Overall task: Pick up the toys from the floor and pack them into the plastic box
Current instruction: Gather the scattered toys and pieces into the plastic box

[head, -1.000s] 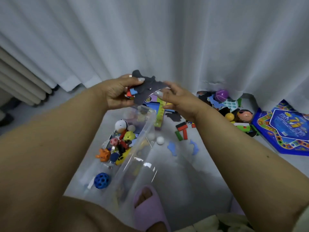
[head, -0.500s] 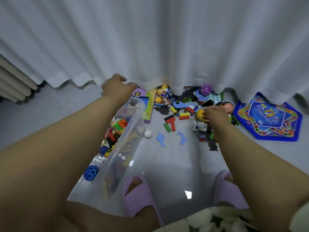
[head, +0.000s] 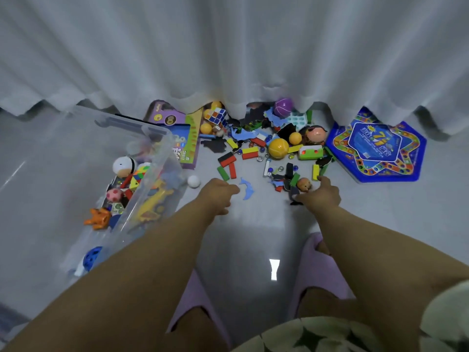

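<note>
The clear plastic box [head: 162, 153] stands on the floor at left and holds several toys, among them an orange figure [head: 97, 218] and a white round head [head: 124, 166]. A heap of toys [head: 266, 146] lies along the curtain's hem. My left hand [head: 218, 196] is low over the floor with its fingers curled down, right beside a blue foam dolphin [head: 246, 189]; what is under the fingers is hidden. My right hand [head: 321, 194] is spread over a small brown-headed figure [head: 304, 184] and dark foam pieces [head: 288, 185], thumb on a dark piece.
A white curtain [head: 228, 59] hangs behind the heap. A blue star-patterned game board [head: 375, 148] lies at right and a purple-green card box [head: 187, 138] by the plastic box. A white ball [head: 193, 181] sits near the box. My feet in purple slippers [head: 317, 270] stand below.
The dark foam piece held in both hands a second ago is gone from them. Both hands have come down to the floor: the left away from the box, the right nearer me off the heap.
</note>
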`<state>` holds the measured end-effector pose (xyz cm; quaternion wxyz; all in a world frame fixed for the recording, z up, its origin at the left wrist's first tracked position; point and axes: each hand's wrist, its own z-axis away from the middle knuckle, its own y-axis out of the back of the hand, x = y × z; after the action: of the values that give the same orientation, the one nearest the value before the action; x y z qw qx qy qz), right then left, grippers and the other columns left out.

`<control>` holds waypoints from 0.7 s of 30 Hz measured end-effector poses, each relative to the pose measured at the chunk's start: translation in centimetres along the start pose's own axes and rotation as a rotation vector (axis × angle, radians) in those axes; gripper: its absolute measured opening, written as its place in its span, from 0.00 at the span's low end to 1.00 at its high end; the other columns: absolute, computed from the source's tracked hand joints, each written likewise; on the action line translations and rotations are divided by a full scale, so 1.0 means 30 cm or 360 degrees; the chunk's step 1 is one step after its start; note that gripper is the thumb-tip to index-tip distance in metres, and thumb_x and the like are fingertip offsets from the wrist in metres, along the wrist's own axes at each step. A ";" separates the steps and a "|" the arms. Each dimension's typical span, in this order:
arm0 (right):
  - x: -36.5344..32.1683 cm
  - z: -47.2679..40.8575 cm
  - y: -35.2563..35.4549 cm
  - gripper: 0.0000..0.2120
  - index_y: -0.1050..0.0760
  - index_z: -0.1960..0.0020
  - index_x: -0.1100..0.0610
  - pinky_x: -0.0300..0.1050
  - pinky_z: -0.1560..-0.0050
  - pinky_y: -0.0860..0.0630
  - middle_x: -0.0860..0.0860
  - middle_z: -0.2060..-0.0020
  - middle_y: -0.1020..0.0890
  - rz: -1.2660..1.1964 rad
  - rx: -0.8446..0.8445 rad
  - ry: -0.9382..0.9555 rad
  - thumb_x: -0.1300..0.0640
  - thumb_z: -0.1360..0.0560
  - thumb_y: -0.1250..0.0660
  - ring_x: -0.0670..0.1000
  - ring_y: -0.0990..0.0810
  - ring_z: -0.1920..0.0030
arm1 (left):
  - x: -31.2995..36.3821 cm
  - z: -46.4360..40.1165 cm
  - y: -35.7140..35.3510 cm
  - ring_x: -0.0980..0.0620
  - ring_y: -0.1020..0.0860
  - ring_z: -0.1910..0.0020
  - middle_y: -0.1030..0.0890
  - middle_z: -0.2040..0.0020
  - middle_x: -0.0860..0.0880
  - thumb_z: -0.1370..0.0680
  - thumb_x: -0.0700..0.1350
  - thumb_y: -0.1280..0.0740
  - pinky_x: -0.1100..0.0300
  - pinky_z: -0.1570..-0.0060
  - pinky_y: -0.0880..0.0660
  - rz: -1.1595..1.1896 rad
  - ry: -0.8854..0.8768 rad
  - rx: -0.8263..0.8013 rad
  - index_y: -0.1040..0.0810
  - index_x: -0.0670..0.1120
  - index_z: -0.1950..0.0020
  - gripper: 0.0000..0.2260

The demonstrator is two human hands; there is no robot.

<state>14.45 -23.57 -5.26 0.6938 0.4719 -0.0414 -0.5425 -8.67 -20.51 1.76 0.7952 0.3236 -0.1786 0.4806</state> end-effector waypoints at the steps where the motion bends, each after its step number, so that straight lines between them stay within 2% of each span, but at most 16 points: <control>1: -0.008 -0.007 -0.010 0.44 0.44 0.26 0.51 0.51 0.31 0.37 0.60 0.31 0.37 0.0055 -0.0026 0.0014 0.47 0.34 0.24 0.61 0.36 0.31 | 0.001 -0.008 -0.006 0.47 0.23 0.53 0.25 0.48 0.43 0.22 0.46 0.34 0.52 0.48 0.22 0.0038 0.0020 -0.0023 0.28 0.44 0.43 0.10; 4: -0.056 -0.033 -0.049 0.45 0.46 0.25 0.48 0.53 0.31 0.38 0.58 0.28 0.43 0.0174 -0.0079 0.0078 0.49 0.34 0.24 0.60 0.43 0.28 | 0.031 -0.038 -0.014 0.47 0.23 0.51 0.25 0.44 0.42 0.21 0.47 0.35 0.52 0.49 0.21 0.0153 0.0057 -0.0063 0.29 0.44 0.40 0.12; 7: -0.117 -0.055 -0.078 0.46 0.50 0.24 0.45 0.57 0.31 0.39 0.57 0.25 0.50 0.0367 -0.0125 0.0192 0.47 0.33 0.25 0.61 0.49 0.26 | 0.062 -0.068 -0.029 0.45 0.22 0.48 0.24 0.43 0.41 0.21 0.47 0.36 0.50 0.46 0.22 0.0272 0.0094 -0.0087 0.28 0.44 0.40 0.12; 10: -0.140 -0.098 -0.108 0.43 0.53 0.24 0.43 0.62 0.33 0.38 0.56 0.25 0.52 0.0594 -0.0196 0.0394 0.45 0.29 0.29 0.62 0.50 0.26 | 0.079 -0.092 -0.046 0.45 0.22 0.48 0.25 0.44 0.40 0.21 0.46 0.37 0.51 0.47 0.22 0.0348 0.0104 -0.0130 0.28 0.44 0.42 0.10; 15: -0.089 -0.144 -0.162 0.22 0.40 0.29 0.42 0.62 0.37 0.32 0.56 0.27 0.47 0.0813 -0.0181 0.0593 0.49 0.22 0.39 0.62 0.44 0.30 | 0.082 -0.145 -0.051 0.46 0.23 0.51 0.25 0.44 0.41 0.21 0.47 0.37 0.53 0.51 0.22 0.0419 0.0149 -0.0188 0.27 0.44 0.44 0.09; 18: -0.079 -0.141 -0.189 0.18 0.35 0.32 0.46 0.60 0.42 0.29 0.57 0.28 0.45 0.0901 -0.0104 0.0696 0.50 0.21 0.40 0.62 0.42 0.32 | 0.075 -0.176 -0.048 0.48 0.23 0.54 0.25 0.46 0.42 0.21 0.47 0.36 0.56 0.55 0.22 0.0458 0.0199 -0.0189 0.27 0.44 0.41 0.11; 21: -0.086 -0.141 -0.211 0.18 0.33 0.32 0.50 0.59 0.41 0.29 0.59 0.30 0.41 0.0942 -0.0106 0.0781 0.56 0.22 0.39 0.63 0.39 0.34 | 0.069 -0.199 -0.053 0.47 0.22 0.51 0.24 0.45 0.42 0.21 0.48 0.35 0.55 0.54 0.22 0.0478 0.0286 -0.0192 0.28 0.43 0.38 0.15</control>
<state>11.28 -18.74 -10.85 0.8247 0.5324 0.0091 -0.1908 -6.44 -15.61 -1.88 0.7452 0.2008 -0.1818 0.6094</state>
